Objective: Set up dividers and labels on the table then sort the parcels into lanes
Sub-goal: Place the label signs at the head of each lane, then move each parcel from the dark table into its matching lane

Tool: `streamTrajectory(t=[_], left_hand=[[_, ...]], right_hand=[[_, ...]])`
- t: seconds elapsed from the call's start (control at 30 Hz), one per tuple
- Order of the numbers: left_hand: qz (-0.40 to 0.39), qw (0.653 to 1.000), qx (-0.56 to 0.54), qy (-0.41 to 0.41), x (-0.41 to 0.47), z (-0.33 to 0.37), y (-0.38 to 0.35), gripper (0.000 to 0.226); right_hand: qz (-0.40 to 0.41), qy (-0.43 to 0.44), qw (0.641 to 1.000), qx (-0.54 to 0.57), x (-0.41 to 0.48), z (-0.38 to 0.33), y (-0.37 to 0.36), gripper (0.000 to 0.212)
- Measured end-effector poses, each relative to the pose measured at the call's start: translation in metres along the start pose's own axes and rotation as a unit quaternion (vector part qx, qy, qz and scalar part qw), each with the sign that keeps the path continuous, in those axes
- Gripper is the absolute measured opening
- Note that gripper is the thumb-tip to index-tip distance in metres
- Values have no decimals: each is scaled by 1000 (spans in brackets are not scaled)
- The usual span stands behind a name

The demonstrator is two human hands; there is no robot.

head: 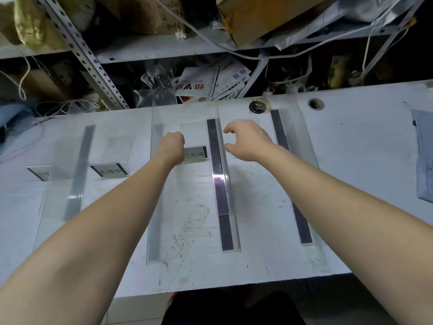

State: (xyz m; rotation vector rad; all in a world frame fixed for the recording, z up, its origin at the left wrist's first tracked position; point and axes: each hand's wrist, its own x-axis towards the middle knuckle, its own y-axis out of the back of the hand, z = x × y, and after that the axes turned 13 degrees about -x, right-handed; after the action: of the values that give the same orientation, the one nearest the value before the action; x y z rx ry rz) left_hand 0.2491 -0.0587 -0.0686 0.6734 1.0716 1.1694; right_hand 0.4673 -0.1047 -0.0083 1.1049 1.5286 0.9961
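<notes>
Several clear acrylic dividers with dark base strips stand in rows on the white table (351, 160); one of them (220, 184) runs down the middle. Three label stands sit in the lanes: a far left one (39, 173), a second (109, 172) and a third (195, 154). My left hand (172, 146) is curled at the third label's left end and covers part of it; its fingers are hidden. My right hand (246, 139) hovers just right of the middle divider, fingers apart and curved, holding nothing. No parcels lie in the lanes.
A grey-blue cloth (424, 158) lies at the table's right edge. Two cable holes (316, 103) sit along the far edge. Behind the table, metal shelving holds mail bags (210, 83), a cardboard box (257, 17) and loose cords.
</notes>
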Motion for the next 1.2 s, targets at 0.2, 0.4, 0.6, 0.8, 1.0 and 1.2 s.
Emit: streamTrajectory(t=[0.2,0.4,0.6,0.8,1.0,1.2], left_hand=[[36,999,-7,-39,-19,4,36,47],[111,990,75,-50,-89,-36,120,69],[164,978,126,7,-174,-102,197,75],[189,970,137,65,-259,-192,255,77],[185,968,129,113,-348,-307,299,74],[196,966,90,143,-420,-416,331,74]], right_hand=[[9,32,998,-51,-3,-24,15,47],[26,104,988,-110,-9,-99,44,53],[82,180,974,-106,-30,-198,79,41],[85,228,960,-137,-67,-321,92,40],[83,260,951,-147,-115,-458,76,47],[85,294,944,-125,-158,-584,46,53]])
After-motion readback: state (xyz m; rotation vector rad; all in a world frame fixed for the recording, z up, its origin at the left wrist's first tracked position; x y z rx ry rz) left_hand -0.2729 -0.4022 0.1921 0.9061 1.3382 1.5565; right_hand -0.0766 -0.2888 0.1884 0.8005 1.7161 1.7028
